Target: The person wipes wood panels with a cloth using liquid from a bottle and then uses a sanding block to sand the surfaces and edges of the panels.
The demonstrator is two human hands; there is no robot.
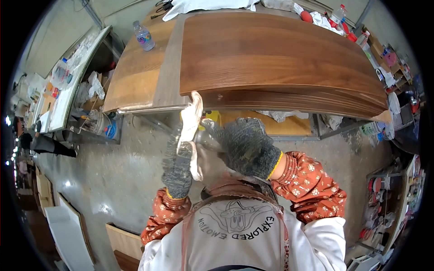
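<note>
My left hand (177, 169), in a dark grey knitted glove, is closed on a crumpled white cloth (191, 122). The cloth's upper end reaches the near left corner of a brown wood-grain panel (280, 52). To the right of it, my right hand (248, 147), gloved alike, is wrapped round a greyish, see-through, bottle-like object (209, 139), tilted toward the cloth. Its exact kind is hard to make out, as the glove covers part of it. Beneath the top panel lie several more brown panels (289, 100) in a stack.
The stack rests on a workbench with a light wood board (140, 67), on which a plastic bottle (143, 36) stands. White cloth (208, 4) lies at the back. Left is a cluttered side table (74, 79); right, a loaded shelf (384, 198). Boards (68, 230) lean at lower left.
</note>
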